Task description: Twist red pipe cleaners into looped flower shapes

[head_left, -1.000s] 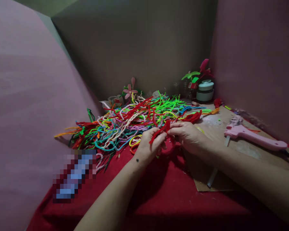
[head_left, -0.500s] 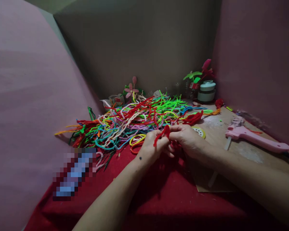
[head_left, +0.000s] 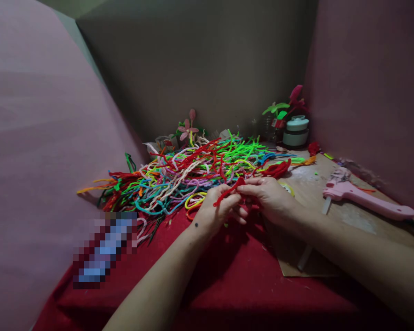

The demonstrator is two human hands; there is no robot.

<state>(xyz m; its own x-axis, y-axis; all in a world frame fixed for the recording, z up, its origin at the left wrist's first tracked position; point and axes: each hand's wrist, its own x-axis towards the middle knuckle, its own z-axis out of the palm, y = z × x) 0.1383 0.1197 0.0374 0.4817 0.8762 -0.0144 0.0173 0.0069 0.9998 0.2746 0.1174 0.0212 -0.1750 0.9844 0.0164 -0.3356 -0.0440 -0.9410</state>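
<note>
A bent red pipe cleaner point(head_left: 229, 191) is pinched between my two hands above the red cloth. My left hand point(head_left: 219, 207) grips it with thumb and fingers, and one end sticks out over the knuckles. From the other side, my right hand point(head_left: 271, 197) has its thumb and fingertips closed on the same red pipe cleaner. Its lower part is hidden behind the fingers. Just beyond my hands lies a big tangled heap of pipe cleaners point(head_left: 189, 168) in many colours. A yellow roll of tape point(head_left: 287, 189) sits partly behind my right hand.
On the brown board point(head_left: 348, 220) at the right lies a pink glue gun point(head_left: 369, 197) with a clear glue stick. A lidded jar point(head_left: 296, 131) and pipe-cleaner flowers point(head_left: 188, 128) stand at the back. A blurred-out bluish object point(head_left: 106, 248) lies on the red cloth point(head_left: 152, 285) at left.
The red pipe cleaner's free end has swung lower and to the left, lying straighter. Both hands have shifted slightly, my right fingers now closer over its bend.
</note>
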